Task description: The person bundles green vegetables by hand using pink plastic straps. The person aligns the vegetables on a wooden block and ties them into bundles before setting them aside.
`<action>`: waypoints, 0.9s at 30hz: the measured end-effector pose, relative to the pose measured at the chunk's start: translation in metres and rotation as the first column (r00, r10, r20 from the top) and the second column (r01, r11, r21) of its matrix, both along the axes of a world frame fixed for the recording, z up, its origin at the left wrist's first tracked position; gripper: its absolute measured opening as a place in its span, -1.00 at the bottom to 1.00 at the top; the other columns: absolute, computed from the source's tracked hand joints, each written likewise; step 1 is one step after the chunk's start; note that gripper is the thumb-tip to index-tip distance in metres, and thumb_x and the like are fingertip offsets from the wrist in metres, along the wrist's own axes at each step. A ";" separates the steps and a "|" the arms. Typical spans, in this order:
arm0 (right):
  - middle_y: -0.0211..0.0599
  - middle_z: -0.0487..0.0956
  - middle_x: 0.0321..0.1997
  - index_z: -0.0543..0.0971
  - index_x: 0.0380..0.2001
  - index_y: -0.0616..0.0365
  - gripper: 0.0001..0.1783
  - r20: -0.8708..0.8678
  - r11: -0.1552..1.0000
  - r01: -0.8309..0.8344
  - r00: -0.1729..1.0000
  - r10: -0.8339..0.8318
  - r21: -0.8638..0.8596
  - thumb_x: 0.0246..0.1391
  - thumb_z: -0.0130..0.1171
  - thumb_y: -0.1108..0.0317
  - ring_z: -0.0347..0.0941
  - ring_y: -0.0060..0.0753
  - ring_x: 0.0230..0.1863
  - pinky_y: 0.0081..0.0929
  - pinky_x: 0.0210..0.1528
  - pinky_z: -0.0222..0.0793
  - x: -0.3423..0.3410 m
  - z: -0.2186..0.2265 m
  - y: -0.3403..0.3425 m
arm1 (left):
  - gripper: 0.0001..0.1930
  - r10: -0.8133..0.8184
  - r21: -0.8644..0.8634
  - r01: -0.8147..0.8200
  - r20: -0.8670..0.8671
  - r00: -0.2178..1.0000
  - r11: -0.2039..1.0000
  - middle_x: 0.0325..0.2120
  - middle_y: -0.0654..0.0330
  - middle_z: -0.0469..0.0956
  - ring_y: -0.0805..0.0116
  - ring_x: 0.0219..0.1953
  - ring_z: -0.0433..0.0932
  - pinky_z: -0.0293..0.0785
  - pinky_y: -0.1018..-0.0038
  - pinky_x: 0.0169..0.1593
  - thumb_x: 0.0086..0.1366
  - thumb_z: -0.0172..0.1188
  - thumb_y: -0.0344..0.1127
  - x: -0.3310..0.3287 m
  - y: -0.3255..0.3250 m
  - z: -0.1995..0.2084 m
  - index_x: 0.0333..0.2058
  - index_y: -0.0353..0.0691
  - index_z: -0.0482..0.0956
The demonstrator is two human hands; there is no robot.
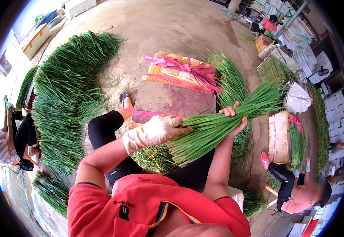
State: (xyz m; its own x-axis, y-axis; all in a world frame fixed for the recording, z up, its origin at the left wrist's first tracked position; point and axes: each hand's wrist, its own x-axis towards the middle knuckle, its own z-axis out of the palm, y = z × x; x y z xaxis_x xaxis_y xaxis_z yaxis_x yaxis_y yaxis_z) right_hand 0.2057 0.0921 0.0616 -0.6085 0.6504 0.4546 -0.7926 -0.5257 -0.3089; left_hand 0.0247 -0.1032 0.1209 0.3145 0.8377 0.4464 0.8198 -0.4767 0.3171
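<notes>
A bunch of long green garlic chives (208, 133) lies slantwise in front of me, pale stem ends toward my lap and leafy tips to the far right. My right hand (239, 125), bare, wraps round the middle of the bunch. At its left edge, my left hand (160, 130) has closed fingers on some stems; it wears a pale glove with bare fingertips showing. Beyond the bunch is a worn reddish-brown board (172, 98). Pink ribbons (188, 68) lie over the taped box behind it. Loose chive trimmings (156, 158) sit between my legs.
A large heap of chives (63, 98) spreads along my left. More chives (231, 79) lie right of the board. One person (6, 146) sits at far left, another (302, 193) at right beside a taped box (279, 138), and a third (269, 25) farther back.
</notes>
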 end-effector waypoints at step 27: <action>-0.35 0.32 -0.47 0.18 -0.04 0.15 -0.45 -0.041 0.997 -0.025 0.999 0.029 0.078 -0.09 -0.08 0.11 0.28 -0.35 -0.32 -0.22 -0.02 0.16 0.013 0.005 0.004 | -0.90 0.404 -0.336 -0.227 0.712 0.574 0.914 -0.71 0.15 0.42 0.37 -0.65 0.40 0.31 0.52 -0.55 0.02 0.08 -0.41 0.030 -0.044 -0.057 -0.53 -0.33 0.45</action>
